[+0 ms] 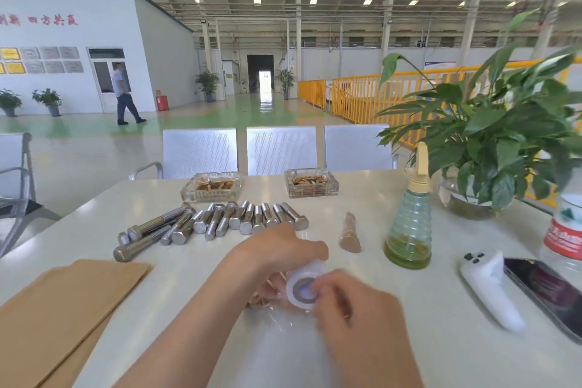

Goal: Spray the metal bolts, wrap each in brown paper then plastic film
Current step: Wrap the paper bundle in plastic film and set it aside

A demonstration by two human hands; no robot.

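From the head view, both hands meet low over the tabletop (441, 340), just in front of the heap of bare bolts (214, 224). The right hand (352, 302) curls its fingers round a roll of plastic film (304, 288), and the left hand (283, 252) reaches across from the other side; its fingers are hidden behind the roll and blurred, so I cannot tell what they grip, though a brown-wrapped piece seems to lie under them with clear film trailing toward me. I judge the job barely begun: one wrapped bolt (350, 233) lies finished to the right of the heap, a second looks to be in the film stage, and roughly fifteen bolts wait untouched, too overlapped for an exact count. One spray bottle (408, 227) stands further right of the heap. The brown paper (63, 309) lies in a stack near-left of it; two sheets show.
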